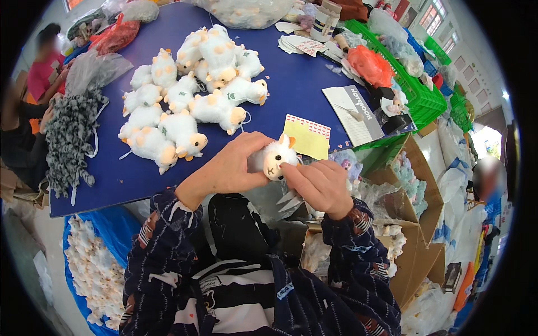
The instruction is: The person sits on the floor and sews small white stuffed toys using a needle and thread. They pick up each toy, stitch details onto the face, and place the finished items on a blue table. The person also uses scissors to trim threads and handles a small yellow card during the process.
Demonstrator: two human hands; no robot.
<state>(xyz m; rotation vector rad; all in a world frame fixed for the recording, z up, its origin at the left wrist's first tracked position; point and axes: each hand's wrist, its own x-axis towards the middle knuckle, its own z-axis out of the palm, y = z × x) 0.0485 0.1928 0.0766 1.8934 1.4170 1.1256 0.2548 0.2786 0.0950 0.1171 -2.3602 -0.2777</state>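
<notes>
My left hand (232, 165) wraps round a small white plush sheep (278, 159) with orange ears, its face turned up. Black eyes and a stitched mouth show on it. My right hand (322, 187) is closed, its thumb and forefinger tips pressed at the side of the sheep's face. Grey blades of scissors (290, 204) stick out below the right palm; their handles are hidden in the hand. To the left on the blue table (134, 190) lies a pile of similar plush sheep (185, 134), several with green tags.
A yellow sticker sheet (308, 137) and a notebook (353, 115) lie to the right. Green crates (414, 89) and cardboard boxes (417, 246) stand beyond. A blue bag (112, 224) of small plush pieces sits lower left. Grey fluffy material (73, 140) covers the left edge, near other people.
</notes>
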